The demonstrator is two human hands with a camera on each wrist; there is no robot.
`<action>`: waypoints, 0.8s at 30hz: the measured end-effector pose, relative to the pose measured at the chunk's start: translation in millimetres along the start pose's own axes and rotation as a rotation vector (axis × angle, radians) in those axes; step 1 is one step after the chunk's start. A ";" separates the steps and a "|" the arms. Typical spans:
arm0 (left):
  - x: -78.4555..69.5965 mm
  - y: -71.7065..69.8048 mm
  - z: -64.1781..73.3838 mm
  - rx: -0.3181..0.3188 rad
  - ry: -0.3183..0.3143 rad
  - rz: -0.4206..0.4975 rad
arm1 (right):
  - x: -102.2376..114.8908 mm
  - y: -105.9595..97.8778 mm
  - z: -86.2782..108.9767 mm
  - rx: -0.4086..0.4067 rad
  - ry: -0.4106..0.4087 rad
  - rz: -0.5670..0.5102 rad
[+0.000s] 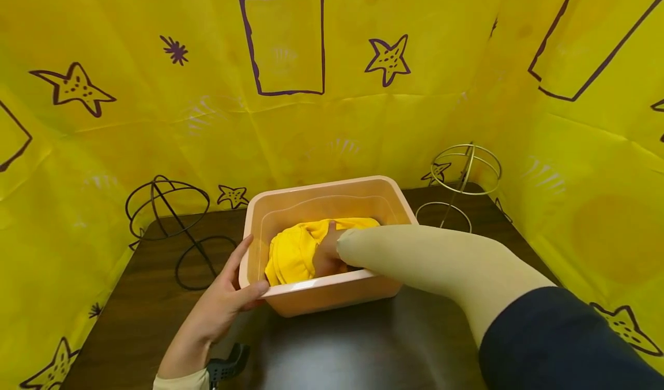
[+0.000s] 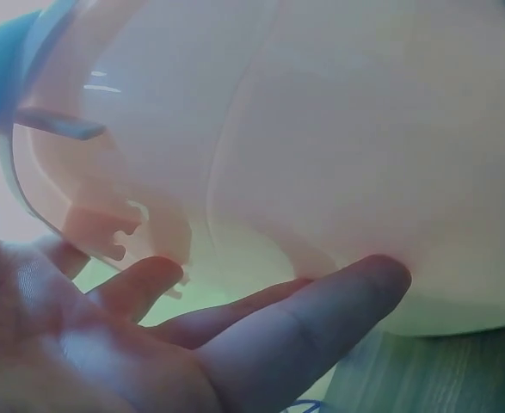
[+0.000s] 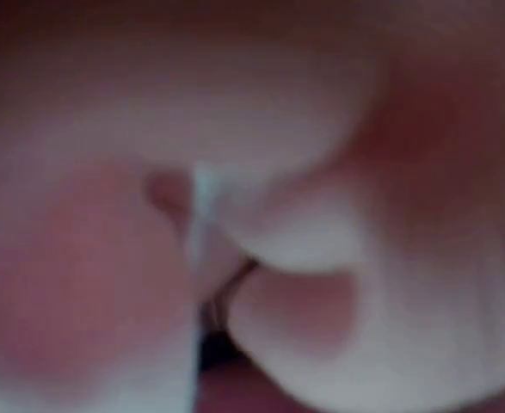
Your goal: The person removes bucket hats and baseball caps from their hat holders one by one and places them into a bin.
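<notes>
A peach plastic basin (image 1: 332, 301) stands on the dark table, with a bunched yellow cloth (image 1: 293, 253) inside it. My left hand (image 1: 226, 289) holds the basin's left front corner, thumb over the rim and fingers along the outer wall. In the left wrist view, fingers (image 2: 295, 335) lie against the pale basin wall (image 2: 364, 146). My right hand (image 1: 329, 254) reaches down into the basin beside the cloth, its fingertips hidden. The right wrist view is blurred and shows bent fingers (image 3: 295, 314) close to the camera; I cannot tell what they hold.
A black wire stand (image 1: 192, 237) is on the table left of the basin, and a gold-coloured wire stand (image 1: 460, 185) is at the back right. Yellow sheeting (image 1: 337, 125) with drawn stars and frames walls in the dark wood table (image 1: 140, 306).
</notes>
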State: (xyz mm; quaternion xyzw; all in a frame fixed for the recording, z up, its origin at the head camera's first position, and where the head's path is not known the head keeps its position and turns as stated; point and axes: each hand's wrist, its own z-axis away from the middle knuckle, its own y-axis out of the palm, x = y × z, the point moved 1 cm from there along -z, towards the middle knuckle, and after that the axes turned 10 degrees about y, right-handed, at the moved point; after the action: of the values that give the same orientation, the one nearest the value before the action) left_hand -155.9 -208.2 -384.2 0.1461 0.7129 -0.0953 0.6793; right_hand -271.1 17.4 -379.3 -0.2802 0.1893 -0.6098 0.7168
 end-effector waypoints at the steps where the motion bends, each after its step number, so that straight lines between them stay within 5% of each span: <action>1: -0.5 -0.3 -1.0 0.003 0.001 -0.004 | -1.9 -2.4 1.1 -0.026 -0.025 0.041; 5: -2.9 -4.3 -2.4 -0.009 -0.016 -0.029 | -12.1 -21.0 12.5 -0.073 -0.171 0.174; 10: -3.0 -10.2 0.3 -0.018 -0.024 -0.039 | -38.8 -47.4 54.2 -0.072 -0.336 0.120; 12: -2.3 -11.2 0.7 -0.012 -0.019 -0.031 | -54.4 -53.0 78.5 -0.183 -0.379 0.083; 16: -1.1 -12.3 -0.5 -0.016 -0.024 -0.030 | -95.0 -47.6 122.4 -0.538 -0.396 -0.027; 20: 0.3 -12.2 -2.2 -0.010 -0.027 -0.043 | -135.3 -21.6 142.4 -0.874 -0.262 -0.160; 24: -3.2 -12.9 -1.8 0.010 -0.001 -0.184 | -158.1 8.9 142.8 -1.060 -0.095 -0.262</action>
State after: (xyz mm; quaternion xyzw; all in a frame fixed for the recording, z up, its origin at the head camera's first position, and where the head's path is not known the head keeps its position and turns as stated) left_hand -161.8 -219.9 -381.7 0.0832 0.7225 -0.1608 0.6672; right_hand -205.9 197.6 -285.9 -0.6515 0.4014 -0.5018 0.4033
